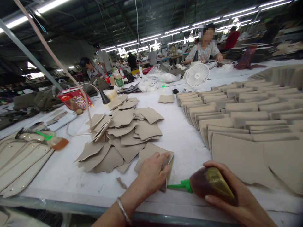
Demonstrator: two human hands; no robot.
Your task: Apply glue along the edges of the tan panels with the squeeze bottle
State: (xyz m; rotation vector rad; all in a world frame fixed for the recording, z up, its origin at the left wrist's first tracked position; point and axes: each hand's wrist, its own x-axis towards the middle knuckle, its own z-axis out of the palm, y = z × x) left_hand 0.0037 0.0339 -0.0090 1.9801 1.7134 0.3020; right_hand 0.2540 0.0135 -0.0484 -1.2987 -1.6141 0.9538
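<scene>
While the left hand (pixel 153 171) lies over a tan piece (pixel 148 151), its fingers bent and reaching toward the right edge, the right hand (pixel 243 197) grips a bottle (pixel 208 184) tipped on its side. The piece is on the white table (pixel 184 135), at the near end of a loose pile (pixel 127 129). Whether the left thumb pinches it from below I cannot tell; the fingers on top seem to hold it down.

The bottle's green nozzle (pixel 178 186) points left, its tip at the piece's lower right edge; whether they touch is unclear. The step in hand looks like spreading glue along that edge. The next move, I judge, calls for a light squeeze and a steady run of the tip beside the edge, with the left fingers kept out of its path.

To the right, folded pieces (pixel 234 148) stand in overlapping rows.
</scene>
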